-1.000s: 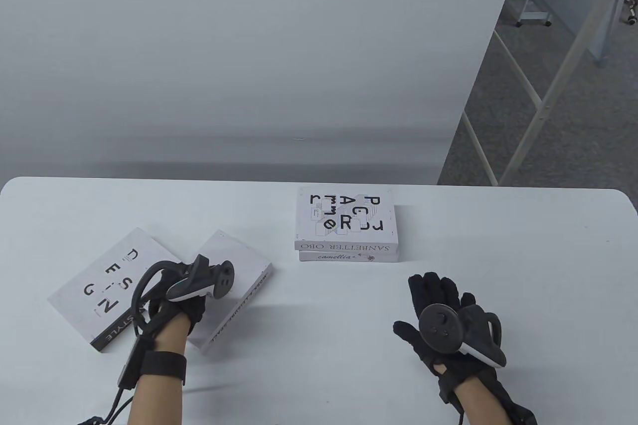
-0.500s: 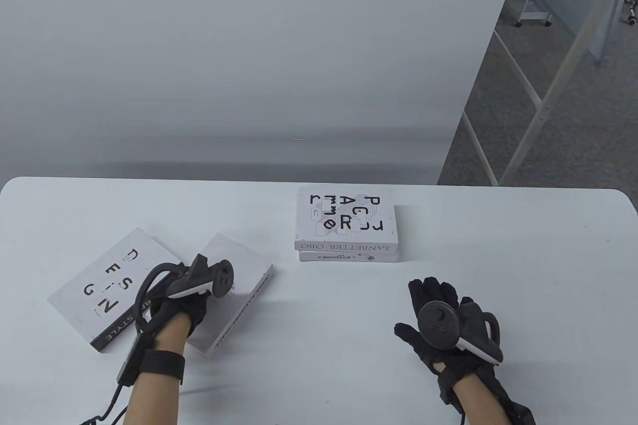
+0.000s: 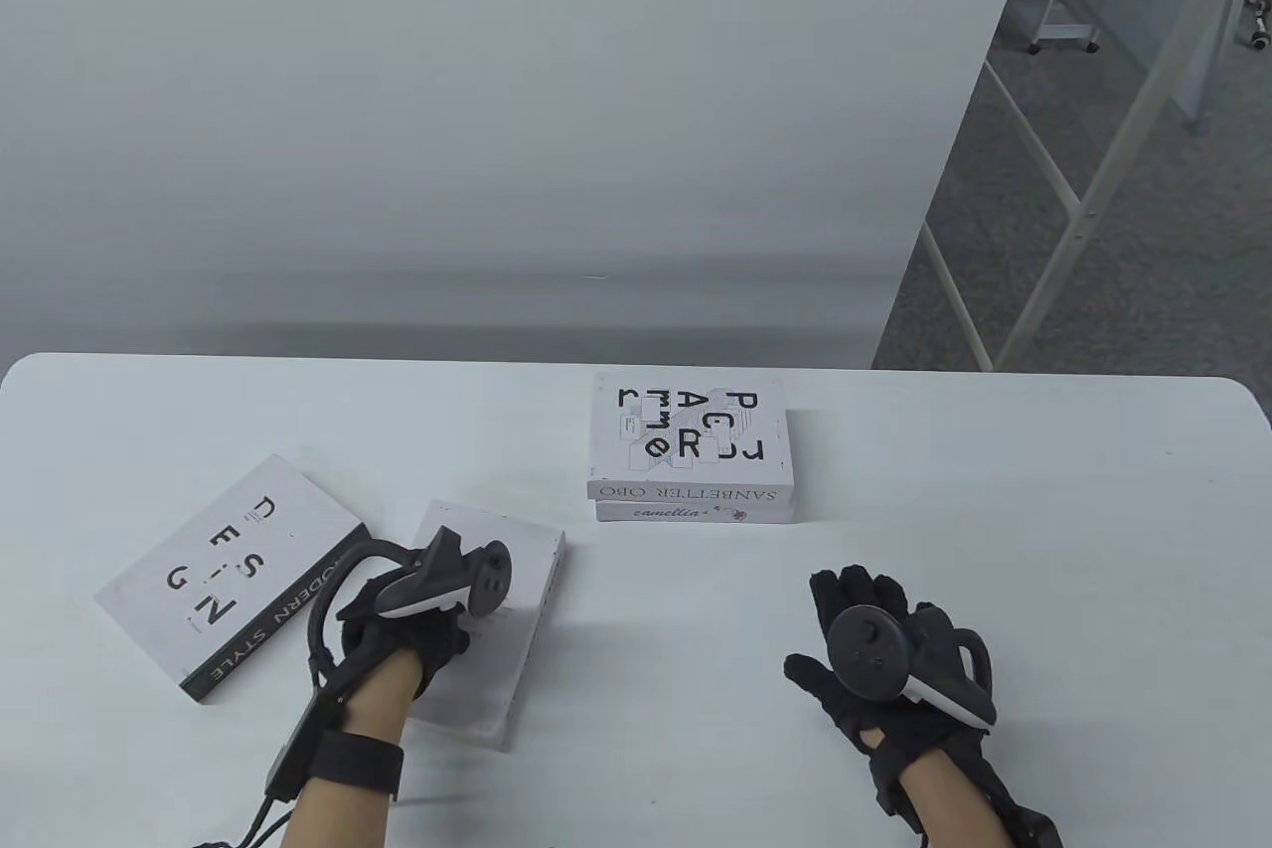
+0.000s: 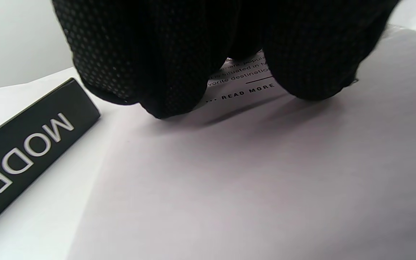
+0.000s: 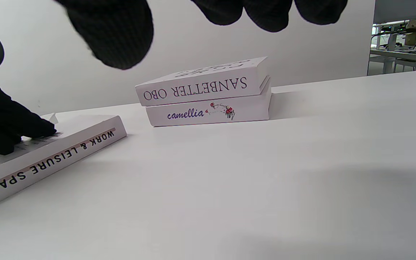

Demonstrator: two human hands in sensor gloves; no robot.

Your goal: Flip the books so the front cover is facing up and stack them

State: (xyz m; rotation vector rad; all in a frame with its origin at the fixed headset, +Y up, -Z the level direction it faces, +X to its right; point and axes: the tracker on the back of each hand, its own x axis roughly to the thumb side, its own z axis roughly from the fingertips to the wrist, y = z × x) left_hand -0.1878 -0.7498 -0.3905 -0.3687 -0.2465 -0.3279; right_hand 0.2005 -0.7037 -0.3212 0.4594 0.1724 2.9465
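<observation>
My left hand (image 3: pixel 452 634) presses its fingertips (image 4: pixel 164 90) on the back cover of the white "Work & Leisure Space" book (image 3: pixel 497 649), which lies flat near the front left; its spine shows in the right wrist view (image 5: pixel 67 151). The "DESIGN" book (image 3: pixel 219 570) lies front cover up to its left, apart from it, and its black spine (image 4: pixel 31 155) shows in the left wrist view. A stack of two books stands at mid-table: "Sanbetter Obo" (image 3: pixel 691 435) on top of "camellia" (image 5: pixel 208 112). My right hand (image 3: pixel 833 619) is open and empty, fingers spread, just in front of the stack.
The white table (image 3: pixel 1043 540) has rounded corners and ends at a grey wall behind. Bare tabletop lies between the two hands and to the right of the stack. A metal frame (image 3: pixel 1083 212) stands on the floor beyond the table's right end.
My left hand has slid the "Work & Leisure Space" book to the right and turned it, away from the "DESIGN" book, whose spine is now uncovered. The right hand has barely moved.
</observation>
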